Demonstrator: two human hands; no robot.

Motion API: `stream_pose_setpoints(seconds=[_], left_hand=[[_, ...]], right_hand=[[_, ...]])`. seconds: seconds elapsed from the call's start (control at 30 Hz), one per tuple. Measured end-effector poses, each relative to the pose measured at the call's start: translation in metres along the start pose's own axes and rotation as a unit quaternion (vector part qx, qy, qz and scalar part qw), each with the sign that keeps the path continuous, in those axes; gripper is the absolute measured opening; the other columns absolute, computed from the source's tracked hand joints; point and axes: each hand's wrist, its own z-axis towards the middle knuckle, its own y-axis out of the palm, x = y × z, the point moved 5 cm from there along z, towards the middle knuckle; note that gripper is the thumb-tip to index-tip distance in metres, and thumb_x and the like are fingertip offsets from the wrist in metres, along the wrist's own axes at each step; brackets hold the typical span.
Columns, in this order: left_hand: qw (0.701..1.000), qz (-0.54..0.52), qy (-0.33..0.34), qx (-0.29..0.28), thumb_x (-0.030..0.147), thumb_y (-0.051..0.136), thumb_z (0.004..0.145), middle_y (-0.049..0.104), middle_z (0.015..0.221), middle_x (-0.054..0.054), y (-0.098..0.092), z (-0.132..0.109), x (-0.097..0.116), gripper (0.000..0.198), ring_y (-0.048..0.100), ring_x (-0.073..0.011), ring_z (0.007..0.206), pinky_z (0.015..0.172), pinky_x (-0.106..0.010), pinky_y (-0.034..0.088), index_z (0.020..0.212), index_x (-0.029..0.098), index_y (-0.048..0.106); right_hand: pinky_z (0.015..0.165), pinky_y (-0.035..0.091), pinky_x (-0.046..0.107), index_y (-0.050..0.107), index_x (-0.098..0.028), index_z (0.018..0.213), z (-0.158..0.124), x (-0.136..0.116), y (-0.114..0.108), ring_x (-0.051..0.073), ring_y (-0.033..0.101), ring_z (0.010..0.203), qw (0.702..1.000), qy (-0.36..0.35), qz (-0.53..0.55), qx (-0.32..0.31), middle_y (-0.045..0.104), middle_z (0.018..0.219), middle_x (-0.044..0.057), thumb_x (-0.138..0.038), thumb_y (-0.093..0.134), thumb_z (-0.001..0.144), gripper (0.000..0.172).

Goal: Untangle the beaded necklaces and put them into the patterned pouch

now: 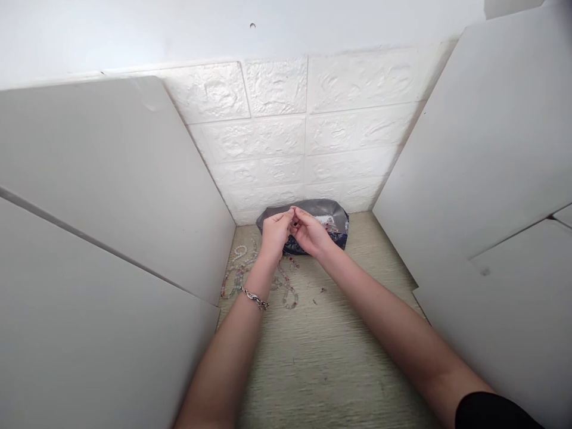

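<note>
Both hands meet above the desk [322, 357]: the left hand [274, 233] and right hand [310, 232] pinch something tiny, unidentifiable, before the grey fabric pouch [333, 213]; loose bead strings [241, 268] lie beneath. Fine fingertip work follows.

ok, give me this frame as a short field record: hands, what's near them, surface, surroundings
left hand: raised, fingertips meeting the right hand's; whether it pinches anything is too small to tell
right hand: same, fingers curled toward the left
bracelet: chain, on left wrist
pouch: grey and dark, just behind the hands, against the wall
beads: strands lying on the table below the hands
table: pale, woven-look top
boards: white panels on both sides
wall: white embossed brick
</note>
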Motion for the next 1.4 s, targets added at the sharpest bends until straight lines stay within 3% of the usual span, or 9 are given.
stream_pose_setpoints(seconds=[0.23, 0.43, 0.7, 1.4], left_hand=[[0.999, -0.021, 0.009, -0.044, 0.034, 0.058, 0.063, 0.022, 0.039, 0.009, 0.0001, 0.0003, -0.0009, 0.026, 0.016, 0.0004, 0.031, 0.032, -0.017, 0.009, 0.055, 0.013, 0.045], [1.000, 0.004, -0.008, -0.025, 0.032, 0.058, 0.062, 0.035, 0.038, 0.006, 0.0014, -0.0005, 0.0004, 0.022, 0.025, -0.0006, 0.032, 0.033, -0.016, 0.012, 0.060, 0.011, 0.053], [1.000, -0.008, 0.000, -0.012, 0.031, 0.059, 0.061, 0.043, 0.041, 0.003, 0.0031, -0.0028, 0.0016, 0.021, 0.032, -0.0015, 0.036, 0.034, -0.015, 0.017, 0.060, 0.011, 0.055], [0.999, -0.005, -0.003, -0.036, 0.034, 0.059, 0.061, 0.038, 0.039, 0.006, 0.0024, -0.0007, -0.0030, 0.023, 0.021, 0.0004, 0.031, 0.032, -0.017, 0.010, 0.064, 0.011, 0.057]], right_hand=[[0.043, 0.029, 0.016, 0.059, -0.015, 0.066, -0.0002, -0.0056, 0.0022, 0.003, 0.040, 0.050, 0.998, -0.022, -0.050, 0.018, 0.055, 0.061, -0.003, -0.015, 0.060, 0.062, 0.004], [0.042, 0.029, 0.015, 0.058, -0.014, 0.067, 0.0003, -0.0007, 0.0034, 0.002, 0.039, 0.047, 0.999, 0.026, 0.036, 0.023, 0.051, 0.056, -0.004, -0.015, 0.056, 0.067, 0.002], [0.041, 0.031, 0.013, 0.057, -0.013, 0.067, -0.0006, 0.0002, 0.0052, 0.001, 0.039, 0.046, 0.996, 0.034, 0.076, 0.028, 0.051, 0.056, -0.004, -0.014, 0.053, 0.070, 0.006], [0.043, 0.033, 0.013, 0.057, -0.014, 0.066, 0.0020, 0.0012, 0.0013, 0.001, 0.041, 0.047, 0.995, 0.028, 0.079, 0.050, 0.051, 0.056, -0.004, -0.012, 0.053, 0.070, 0.006]])
